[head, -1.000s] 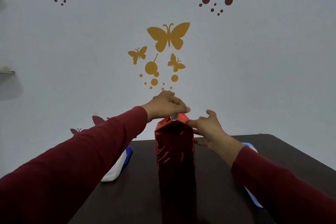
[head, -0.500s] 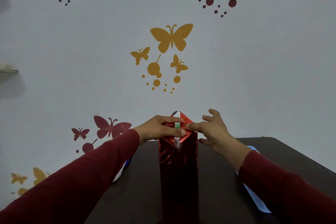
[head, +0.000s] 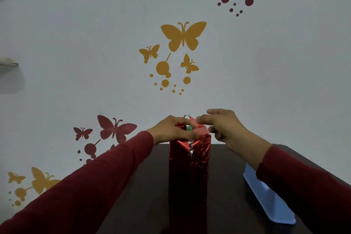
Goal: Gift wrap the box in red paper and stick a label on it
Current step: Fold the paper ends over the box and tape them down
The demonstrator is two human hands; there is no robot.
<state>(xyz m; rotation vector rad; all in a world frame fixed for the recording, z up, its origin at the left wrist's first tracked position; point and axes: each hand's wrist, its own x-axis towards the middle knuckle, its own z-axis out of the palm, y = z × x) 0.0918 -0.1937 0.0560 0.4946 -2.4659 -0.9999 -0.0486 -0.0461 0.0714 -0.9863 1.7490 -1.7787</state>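
Observation:
A tall box (head: 189,173) wrapped in shiny red paper stands upright on the dark table (head: 148,186). Its top end is still partly open, with a bit of green and white box showing between the red flaps (head: 197,125). My left hand (head: 171,129) lies on the left top corner, its fingers curled over the folded paper and pressing it down. My right hand (head: 222,125) is at the right top corner, thumb and forefinger pinching the raised red flap. No label is in view.
A light blue flat object (head: 269,199) lies on the table to the right of the box, partly under my right sleeve. The wall behind carries red and yellow butterfly stickers. The table's far edge runs just behind the box.
The view has tilted down slightly. My left hand came down from above the top onto the left corner. The top paper went from closed-looking to folded flaps with the box showing.

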